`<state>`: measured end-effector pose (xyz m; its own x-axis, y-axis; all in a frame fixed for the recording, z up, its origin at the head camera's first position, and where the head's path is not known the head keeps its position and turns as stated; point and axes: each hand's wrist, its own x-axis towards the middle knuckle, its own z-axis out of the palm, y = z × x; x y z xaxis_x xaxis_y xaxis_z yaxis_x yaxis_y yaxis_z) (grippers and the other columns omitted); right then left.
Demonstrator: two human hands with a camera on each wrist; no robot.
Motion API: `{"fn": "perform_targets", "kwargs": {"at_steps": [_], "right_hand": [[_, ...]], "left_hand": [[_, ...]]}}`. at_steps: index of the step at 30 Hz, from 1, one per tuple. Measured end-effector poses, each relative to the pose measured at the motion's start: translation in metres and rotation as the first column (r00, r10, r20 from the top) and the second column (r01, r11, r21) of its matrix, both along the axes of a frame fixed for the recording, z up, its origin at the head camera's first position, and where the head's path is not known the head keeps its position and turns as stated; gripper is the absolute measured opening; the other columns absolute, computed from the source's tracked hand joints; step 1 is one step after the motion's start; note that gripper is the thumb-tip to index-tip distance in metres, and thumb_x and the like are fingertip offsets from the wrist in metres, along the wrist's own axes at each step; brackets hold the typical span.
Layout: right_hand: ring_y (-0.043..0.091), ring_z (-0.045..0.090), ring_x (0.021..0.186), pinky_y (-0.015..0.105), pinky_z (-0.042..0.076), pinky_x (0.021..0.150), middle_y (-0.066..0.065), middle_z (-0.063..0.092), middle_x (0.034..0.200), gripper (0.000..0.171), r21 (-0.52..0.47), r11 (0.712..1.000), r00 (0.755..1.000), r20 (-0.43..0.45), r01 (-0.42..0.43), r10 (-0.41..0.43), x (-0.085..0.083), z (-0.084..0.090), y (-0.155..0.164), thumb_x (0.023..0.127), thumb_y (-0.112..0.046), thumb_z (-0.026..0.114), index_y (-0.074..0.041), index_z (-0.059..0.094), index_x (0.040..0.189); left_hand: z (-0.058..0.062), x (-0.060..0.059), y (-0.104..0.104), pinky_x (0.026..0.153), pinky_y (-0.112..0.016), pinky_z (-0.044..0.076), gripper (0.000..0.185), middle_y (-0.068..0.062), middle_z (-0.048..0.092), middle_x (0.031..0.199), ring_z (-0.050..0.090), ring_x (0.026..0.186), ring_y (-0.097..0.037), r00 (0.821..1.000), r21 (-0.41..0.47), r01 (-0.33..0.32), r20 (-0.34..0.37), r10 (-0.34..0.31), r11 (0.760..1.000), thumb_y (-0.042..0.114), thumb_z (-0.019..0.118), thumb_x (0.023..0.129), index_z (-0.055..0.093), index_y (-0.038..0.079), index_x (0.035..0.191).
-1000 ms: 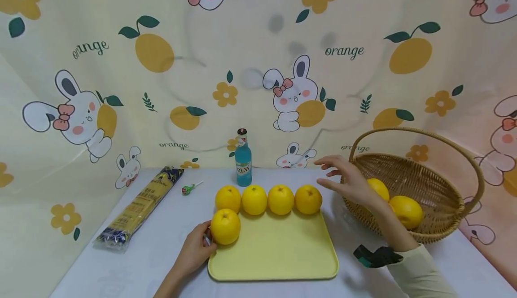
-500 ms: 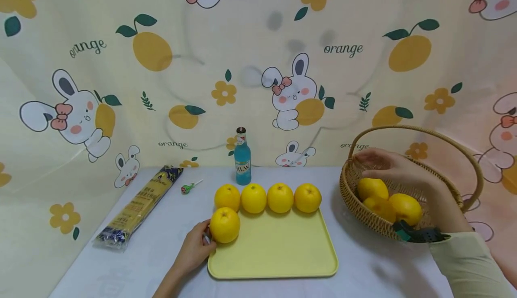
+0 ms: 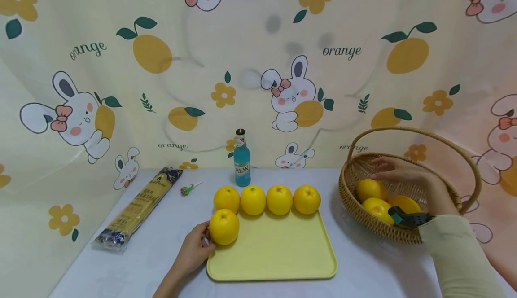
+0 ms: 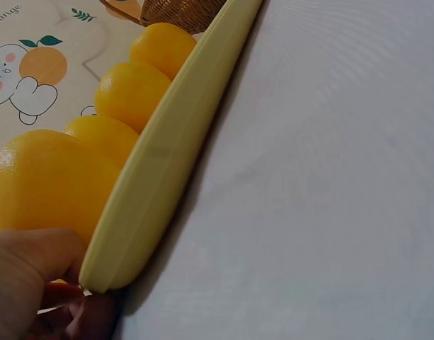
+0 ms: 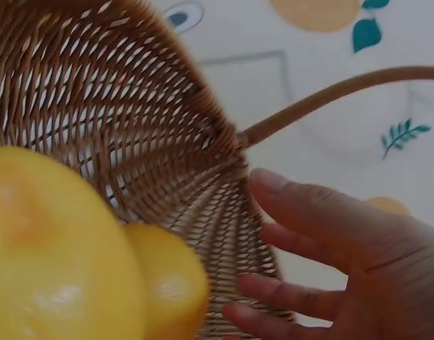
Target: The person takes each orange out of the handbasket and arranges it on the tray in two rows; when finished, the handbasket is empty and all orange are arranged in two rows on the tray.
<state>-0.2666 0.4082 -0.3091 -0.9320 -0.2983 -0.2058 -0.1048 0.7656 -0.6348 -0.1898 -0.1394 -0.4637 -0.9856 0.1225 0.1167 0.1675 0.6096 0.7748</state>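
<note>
In the head view my left hand (image 3: 195,248) is at the left rim of a pale yellow tray (image 3: 278,248). The left wrist view shows its fingers (image 4: 40,251) pinching the tray's edge, against the nearest orange (image 4: 50,180). That orange sits in front of the leftmost of a row of oranges (image 3: 253,200) along the tray's back. My right hand (image 3: 397,172) reaches into a wicker basket (image 3: 363,219), its fingers spread and holding nothing. Below and beside it lie oranges (image 3: 370,190), partly hidden by my wrist; two fill the left of the right wrist view.
A blue bottle (image 3: 243,165) stands behind the tray. To the left lie a lollipop (image 3: 186,190) and a long plastic-wrapped pasta packet (image 3: 141,206). The basket's arched handle (image 3: 420,130) rises over its opening. A printed curtain (image 3: 242,42) hangs behind the table.
My right hand has moved from between the tray and basket rightward over the basket, then slightly lower into it. The basket's oranges have shifted a little. My left hand stays at the tray.
</note>
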Motion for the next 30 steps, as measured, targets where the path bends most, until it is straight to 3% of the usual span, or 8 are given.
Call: {"fn": "perform_targets", "kwargs": {"at_steps": [7,16,22,27,30], "right_hand": [[0.041,0.037,0.110,0.048,0.038,0.084,0.032,0.022,0.130,0.072,0.002,0.999,0.990,0.137,0.040,-0.040,-0.008,-0.030,-0.001,0.083,-0.037,0.051,0.005,0.018,0.132],[0.044,0.033,0.111,0.049,0.036,0.084,0.033,0.022,0.127,0.074,0.007,0.999,0.979,0.201,0.042,-0.042,-0.004,-0.033,-0.001,0.080,-0.035,0.056,0.005,0.019,0.131],[0.030,0.044,0.098,0.040,0.040,0.075,0.025,0.036,0.120,0.075,0.079,0.996,0.982,0.184,0.028,-0.043,-0.005,-0.041,-0.001,0.079,-0.036,0.058,0.004,0.021,0.131],[0.029,0.045,0.095,0.040,0.041,0.072,0.023,0.043,0.114,0.075,0.166,0.986,0.996,0.093,-0.008,-0.007,-0.008,-0.042,-0.003,0.076,-0.038,0.060,0.006,0.028,0.128],[0.029,0.046,0.095,0.040,0.041,0.073,0.023,0.042,0.114,0.076,0.144,0.990,0.998,0.055,0.006,-0.014,-0.009,-0.037,-0.005,0.075,-0.038,0.061,0.006,0.028,0.127]], "left_hand": [[-0.005,0.007,-0.002,0.048,-0.020,0.038,0.059,-0.003,0.047,0.084,0.042,0.060,-0.010,0.996,-0.019,-0.018,0.081,0.019,1.000,0.005,0.062,0.064,0.044,0.000,0.120],[-0.003,-0.002,0.000,0.048,-0.020,0.039,0.058,-0.002,0.048,0.084,0.043,0.058,-0.009,1.000,-0.002,0.002,0.029,-0.002,1.000,0.007,0.061,0.065,0.044,0.001,0.120],[-0.005,-0.002,0.000,0.048,-0.020,0.039,0.057,-0.003,0.047,0.084,0.043,0.058,-0.008,1.000,-0.005,0.020,0.012,-0.020,1.000,0.006,0.061,0.065,0.044,0.000,0.119],[-0.006,-0.002,-0.002,0.048,-0.020,0.039,0.057,-0.003,0.047,0.084,0.043,0.057,-0.007,0.999,-0.015,0.040,-0.009,-0.040,0.999,0.006,0.061,0.064,0.045,0.000,0.118],[-0.004,-0.003,-0.003,0.047,-0.020,0.039,0.057,-0.003,0.048,0.084,0.043,0.057,-0.007,0.999,-0.011,0.033,-0.015,-0.033,0.999,0.005,0.062,0.064,0.045,-0.001,0.118]]}}
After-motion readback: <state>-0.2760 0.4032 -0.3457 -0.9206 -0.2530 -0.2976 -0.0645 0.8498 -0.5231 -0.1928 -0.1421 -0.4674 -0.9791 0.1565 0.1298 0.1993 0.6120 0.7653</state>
